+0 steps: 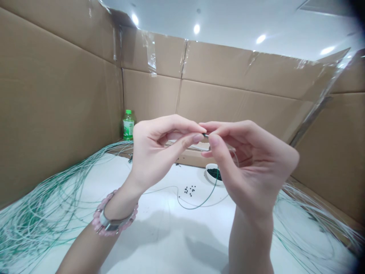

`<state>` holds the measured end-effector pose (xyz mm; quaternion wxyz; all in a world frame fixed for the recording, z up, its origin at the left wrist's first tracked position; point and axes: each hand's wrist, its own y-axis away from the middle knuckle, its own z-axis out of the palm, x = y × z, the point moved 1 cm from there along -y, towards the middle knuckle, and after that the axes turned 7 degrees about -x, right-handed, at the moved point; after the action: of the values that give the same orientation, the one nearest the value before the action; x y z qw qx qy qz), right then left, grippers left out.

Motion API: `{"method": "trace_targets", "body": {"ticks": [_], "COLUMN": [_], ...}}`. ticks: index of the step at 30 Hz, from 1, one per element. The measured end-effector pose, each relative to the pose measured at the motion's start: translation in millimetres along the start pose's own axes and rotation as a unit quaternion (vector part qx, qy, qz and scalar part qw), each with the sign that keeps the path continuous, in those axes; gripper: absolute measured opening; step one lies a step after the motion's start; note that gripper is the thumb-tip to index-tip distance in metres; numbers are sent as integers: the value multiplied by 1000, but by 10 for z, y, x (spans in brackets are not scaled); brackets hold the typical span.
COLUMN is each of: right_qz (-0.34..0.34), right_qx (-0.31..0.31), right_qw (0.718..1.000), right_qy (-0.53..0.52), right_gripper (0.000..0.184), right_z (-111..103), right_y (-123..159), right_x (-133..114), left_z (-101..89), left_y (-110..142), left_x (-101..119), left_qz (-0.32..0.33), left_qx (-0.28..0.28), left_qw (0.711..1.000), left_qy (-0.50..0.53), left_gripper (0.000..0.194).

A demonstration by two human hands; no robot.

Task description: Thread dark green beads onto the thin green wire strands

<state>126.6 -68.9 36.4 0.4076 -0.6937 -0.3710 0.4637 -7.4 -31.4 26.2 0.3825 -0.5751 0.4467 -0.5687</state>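
Observation:
My left hand (pixel 162 146) is raised above the white table, thumb and forefinger pinched on a tiny black piece (pixel 204 134). Close beside it, my right hand (pixel 248 163) has its thumb and forefinger closed on a thin wire, whose pale tip meets the black piece between both hands. Whether the tip is inside the piece is too small to tell. A green and white wire (pixel 188 208) loops down below the hands. On the table under them lie several loose black pieces (pixel 190 190). Behind the right thumb, a white bowl (pixel 210 180) of black pieces is partly hidden.
Tangled green and white wires (pixel 42 205) cover the left side, with another bundle (pixel 310 217) at the right. A green bottle (pixel 128 127) stands in the back left corner. Cardboard walls (pixel 228 91) enclose the white table (pixel 171 247) at the back and sides.

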Motion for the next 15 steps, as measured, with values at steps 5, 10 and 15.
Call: {"method": "trace_targets", "body": {"ticks": [5, 10, 15], "right_qz": [-11, -13, -10], "right_qx": [-2, -8, -12], "right_qw": [1000, 1000, 999], "right_qy": [18, 24, 28], "right_gripper": [17, 16, 17], "right_z": [4, 3, -10], "right_y": [-1, 1, 9], "right_x": [30, 35, 28], "left_z": [7, 4, -1], "left_y": [0, -3, -4], "left_x": [6, 24, 28], "left_qz": [-4, 9, 25], "left_qx": [6, 1, -8], "left_qw": [1000, 999, 997], "left_qy": [-3, -48, -66], "left_gripper": [7, 9, 10]}}
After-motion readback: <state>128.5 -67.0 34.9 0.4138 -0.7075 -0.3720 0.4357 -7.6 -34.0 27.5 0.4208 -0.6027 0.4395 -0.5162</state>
